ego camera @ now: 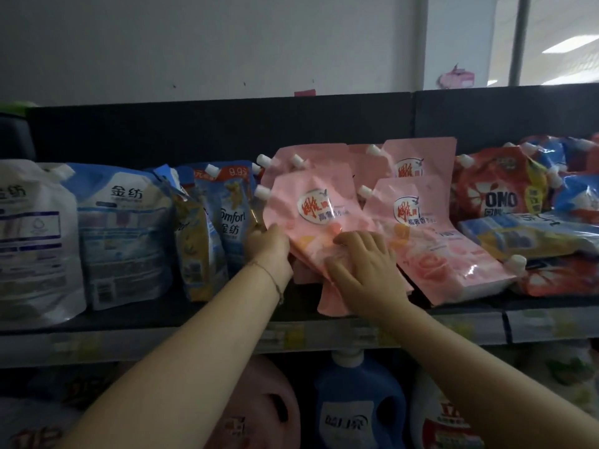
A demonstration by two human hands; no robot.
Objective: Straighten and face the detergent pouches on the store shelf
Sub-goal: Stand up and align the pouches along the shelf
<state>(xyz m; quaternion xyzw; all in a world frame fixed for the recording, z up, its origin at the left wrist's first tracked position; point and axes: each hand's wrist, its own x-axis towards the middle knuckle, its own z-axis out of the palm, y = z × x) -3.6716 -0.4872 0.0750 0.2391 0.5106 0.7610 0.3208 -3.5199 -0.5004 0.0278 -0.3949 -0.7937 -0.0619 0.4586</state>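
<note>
Pink detergent pouch point(316, 222) leans tilted at mid-shelf point(129, 322), bottom overhanging the front edge. Left hand point(270, 251) closed on its left side; right hand point(366, 270) pressed flat, fingers spread, on its lower front.

I see a cluster of pink detergent pouches point(356, 205) mid-shelf, white spouts at their upper left corners. The front left pouch point(311, 222) tilts, its red-and-white oval logo facing me. Just right, another front pouch point(431, 241) leans back, sloping right. Two more pink pouches point(418, 160) stand upright behind them.
</note>
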